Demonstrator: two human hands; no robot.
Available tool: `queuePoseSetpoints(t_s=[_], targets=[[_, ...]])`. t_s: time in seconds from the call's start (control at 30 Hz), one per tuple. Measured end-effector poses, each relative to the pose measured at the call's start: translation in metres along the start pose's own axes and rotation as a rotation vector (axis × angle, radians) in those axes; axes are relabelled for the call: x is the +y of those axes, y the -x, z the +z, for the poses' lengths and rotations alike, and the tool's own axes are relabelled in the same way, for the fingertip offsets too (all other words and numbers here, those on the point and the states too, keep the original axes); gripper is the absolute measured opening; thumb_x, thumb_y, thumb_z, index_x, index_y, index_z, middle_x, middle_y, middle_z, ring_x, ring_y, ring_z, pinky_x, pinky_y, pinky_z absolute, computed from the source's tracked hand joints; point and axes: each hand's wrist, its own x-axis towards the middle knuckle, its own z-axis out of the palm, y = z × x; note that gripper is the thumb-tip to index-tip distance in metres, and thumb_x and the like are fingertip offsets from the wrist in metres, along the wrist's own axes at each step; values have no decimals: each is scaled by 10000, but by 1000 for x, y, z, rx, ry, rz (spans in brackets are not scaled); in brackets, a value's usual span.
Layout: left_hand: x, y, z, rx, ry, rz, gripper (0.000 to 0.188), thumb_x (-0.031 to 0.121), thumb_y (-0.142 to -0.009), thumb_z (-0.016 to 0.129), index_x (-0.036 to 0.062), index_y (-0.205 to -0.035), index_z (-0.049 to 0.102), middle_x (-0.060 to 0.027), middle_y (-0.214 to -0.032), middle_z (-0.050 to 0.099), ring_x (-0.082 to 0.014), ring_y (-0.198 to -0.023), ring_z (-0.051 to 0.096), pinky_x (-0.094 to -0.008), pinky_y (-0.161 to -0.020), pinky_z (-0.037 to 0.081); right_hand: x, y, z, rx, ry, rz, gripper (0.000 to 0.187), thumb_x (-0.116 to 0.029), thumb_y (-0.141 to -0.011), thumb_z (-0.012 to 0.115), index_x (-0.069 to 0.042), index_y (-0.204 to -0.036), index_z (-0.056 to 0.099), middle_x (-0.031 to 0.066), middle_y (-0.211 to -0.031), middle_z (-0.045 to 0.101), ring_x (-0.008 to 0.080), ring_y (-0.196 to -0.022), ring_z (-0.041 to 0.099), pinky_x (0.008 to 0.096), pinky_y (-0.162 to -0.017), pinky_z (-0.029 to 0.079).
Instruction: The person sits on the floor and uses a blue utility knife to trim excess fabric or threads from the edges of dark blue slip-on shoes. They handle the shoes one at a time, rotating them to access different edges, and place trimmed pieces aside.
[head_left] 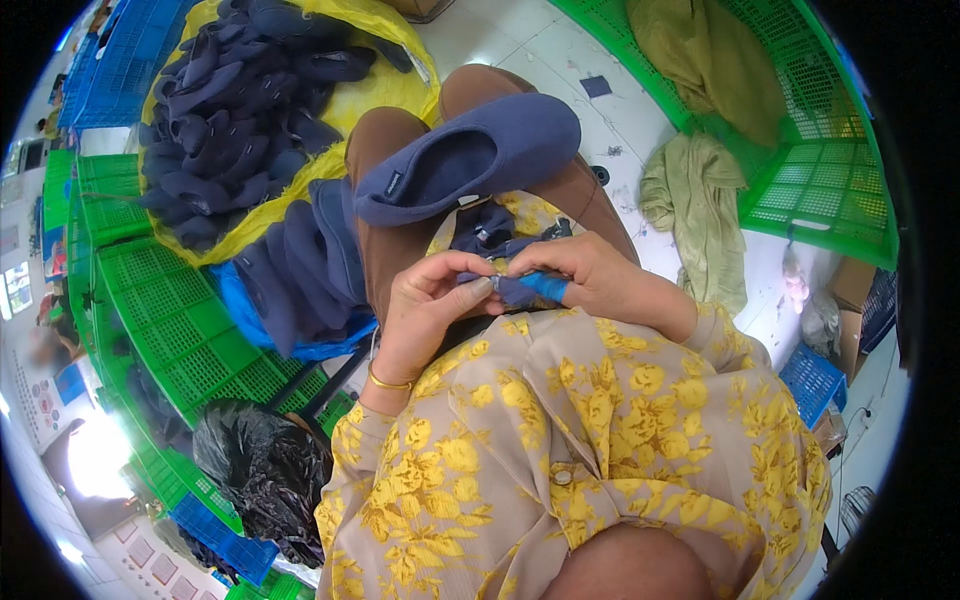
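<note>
My left hand (pixel 425 302) and my right hand (pixel 590 272) meet over my lap, thumbs and fingertips pinched close together. Between them is a small dark-blue fabric piece (pixel 513 293); its finer detail is too small to tell. Blue tape (pixel 545 287) wraps a finger of my right hand. Just beyond the hands, dark-blue scraps (pixel 485 230) lie in my lap on yellow-patterned cloth. A navy slipper (pixel 540 140) rests across my thighs, its opening facing up, touched by neither hand.
Several navy slippers (pixel 300 265) stand in a row on blue plastic at my left. Beyond them, a yellow sack (pixel 400 35) holds a heap of slippers. Green crates (pixel 165 330) line the left. A green crate (pixel 815 195) with olive cloth stands at right; a black plastic bag (pixel 260 470) sits near left.
</note>
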Motion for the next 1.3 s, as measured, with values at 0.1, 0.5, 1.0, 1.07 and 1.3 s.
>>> queuePoseSetpoints(t_s=[0.1,0.5,1.0,1.07,1.3], targets=[[1,-1,-3,-62,42,-69,148,15,-897,646,-27,-1036,622,-89,-895,668,-135,-779,664,-248,-718,557,-7,-1,-2,-4,2,80,177,-68,-887,594,-73,-1064,579,119,-923,676,303,-801,654,345,-689,490],[-7,-7,-9,-89,-117,-78,108,13,-870,674,-20,-971,650,-65,-838,674,-109,-710,657,-227,-685,549,0,-1,3,-68,-88,62,227,35,-827,554,-60,-1033,552,131,-925,663,313,-865,656,354,-721,483],[-3,-5,2,45,-91,-65,172,75,-880,667,-23,-1019,641,-50,-830,662,-95,-687,650,-211,-637,542,-8,-14,5,243,406,-251,212,-73,-753,650,-119,-958,628,44,-911,636,290,-769,645,381,-614,516],[-4,-4,2,46,-83,-51,174,73,-881,659,-20,-1027,641,-46,-830,661,-93,-683,646,-209,-650,542,-6,-14,6,240,405,-280,224,-67,-738,655,-125,-952,621,36,-919,632,283,-769,643,375,-608,515],[-15,-9,-3,-2,-169,3,161,64,-888,635,-6,-1032,642,-31,-834,653,-83,-688,636,-208,-656,533,-14,-15,20,288,569,-390,337,-34,-638,674,-139,-948,595,-4,-953,614,259,-767,634,359,-607,514]])
